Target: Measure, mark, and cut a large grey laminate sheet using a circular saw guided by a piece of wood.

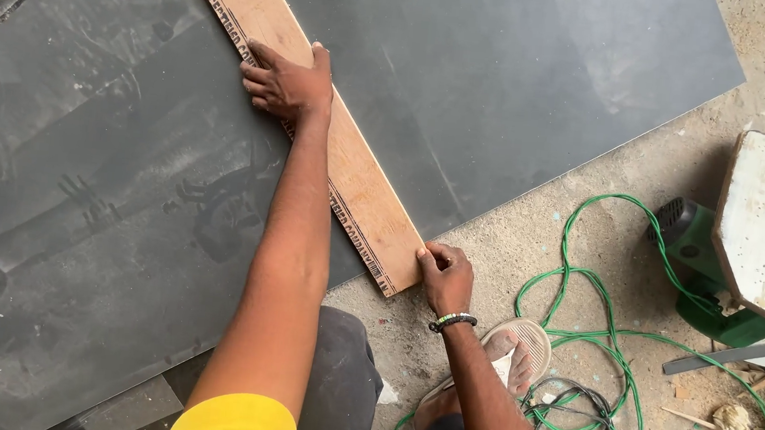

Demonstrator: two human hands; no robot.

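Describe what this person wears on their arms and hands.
Both arms are bare from the upper arm down. The left hand wears no glove, ring or band, and a yellow short sleeve with dark print covers that shoulder. The right hand is also ungloved, with a bracelet of dark, white and green beads round its wrist. No right sleeve shows.

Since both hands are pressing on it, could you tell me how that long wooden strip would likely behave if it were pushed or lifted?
The wooden strip looks flat and straight, so probably stiff. Lying on the smooth dark sheet, it may slide easily; the left hand presses it mid-length and the right hand grips its end. Being thin, it seems light.
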